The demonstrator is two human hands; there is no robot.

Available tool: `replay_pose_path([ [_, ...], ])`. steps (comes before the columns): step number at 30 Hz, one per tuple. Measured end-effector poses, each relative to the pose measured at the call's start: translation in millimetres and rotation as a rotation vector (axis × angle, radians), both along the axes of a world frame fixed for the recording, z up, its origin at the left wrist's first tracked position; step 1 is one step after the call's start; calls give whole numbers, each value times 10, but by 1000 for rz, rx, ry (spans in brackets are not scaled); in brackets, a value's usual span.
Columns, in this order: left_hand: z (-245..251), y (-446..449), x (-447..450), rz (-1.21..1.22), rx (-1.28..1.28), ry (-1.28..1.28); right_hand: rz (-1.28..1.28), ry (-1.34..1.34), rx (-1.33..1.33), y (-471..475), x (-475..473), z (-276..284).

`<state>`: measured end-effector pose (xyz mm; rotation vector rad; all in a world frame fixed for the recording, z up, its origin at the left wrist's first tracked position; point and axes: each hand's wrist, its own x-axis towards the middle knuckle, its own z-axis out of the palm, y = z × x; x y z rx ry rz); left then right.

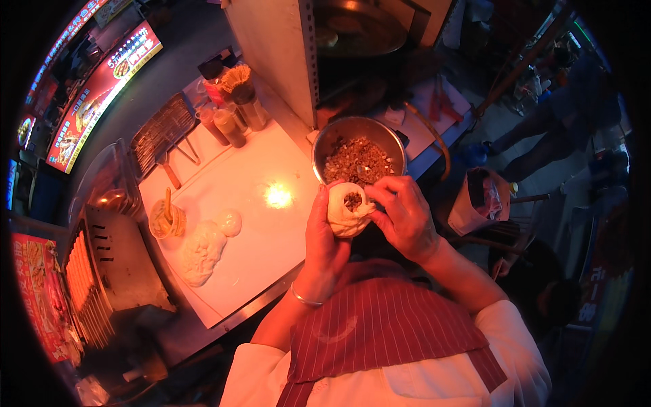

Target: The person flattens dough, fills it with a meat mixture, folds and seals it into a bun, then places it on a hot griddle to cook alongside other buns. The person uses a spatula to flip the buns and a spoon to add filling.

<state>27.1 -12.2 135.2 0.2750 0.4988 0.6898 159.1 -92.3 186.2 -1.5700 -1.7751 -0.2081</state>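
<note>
A ball of soft dough [342,224] sits in my left hand [325,236], cupped around its left side and underside. Through a round gap in its top, chopped brown filling [352,201] shows. My right hand [407,216] pinches a fold of the dough's edge at the right of the gap between thumb and fingers. Just beyond my hands stands a metal bowl [316,152] holding more of the chopped filling [358,155]. Part of a spoon or similar shiny tool seems to lie in it, though its shape is hard to make out.
On the white worktop [254,249] lie a dough mass [203,252] and a small dough piece [231,224], near a tub with a brush or spoon [165,221]. Sauce bottles [229,127] and a wire rack [165,132] stand behind. A large pan [356,30] is ahead; people [554,117] are at right.
</note>
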Motion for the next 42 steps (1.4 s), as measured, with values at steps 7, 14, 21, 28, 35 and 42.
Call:
replay_pose_path([
  [7, 54, -24, -44, -12, -21, -24, 119, 314, -197, 70, 61, -84],
  [14, -63, -16, -55, -40, -40, -25, 97, 295, -135, 53, -1, -190],
  [21, -44, -16, -55, -52, -36, 18, 182, 51, -31, 0, 64, -205],
  [28, 112, 62, -100, -137, 53, -22, 204, 152, -110, 201, 75, 157],
  [35, -21, 99, -118, -194, 97, -24, 356, 331, -399, 238, 207, 124],
  [42, -167, 74, -60, -189, -58, -65, 236, 92, -180, 126, 171, -51],
])
